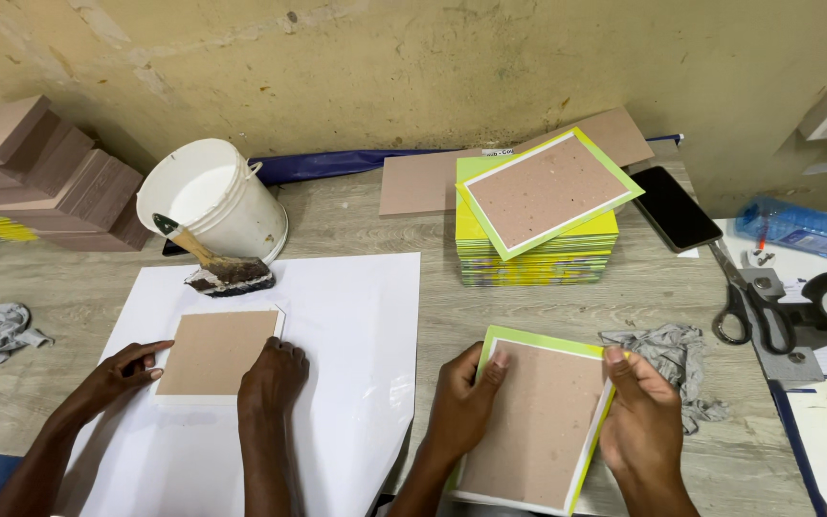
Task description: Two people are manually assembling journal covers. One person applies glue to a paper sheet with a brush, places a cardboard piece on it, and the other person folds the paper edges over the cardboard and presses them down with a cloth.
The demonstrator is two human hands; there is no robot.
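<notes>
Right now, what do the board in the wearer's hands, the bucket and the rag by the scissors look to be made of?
The board held by the left hand and right hand looks like matte brown greyboard, speckled, glued on lime-green paper folded over its edges. The bucket seems smooth white plastic, slightly glossy. The rag looks like soft grey cloth, crumpled in folds.

left hand (466, 402): palm hides cover board's (538, 426) left rim | right hand (641, 426): wrist leaves frame at bottom | board's near corner below both grips lost past the bottom edge | scissors (753, 306) right of the grip: blade tips indistinct
</notes>
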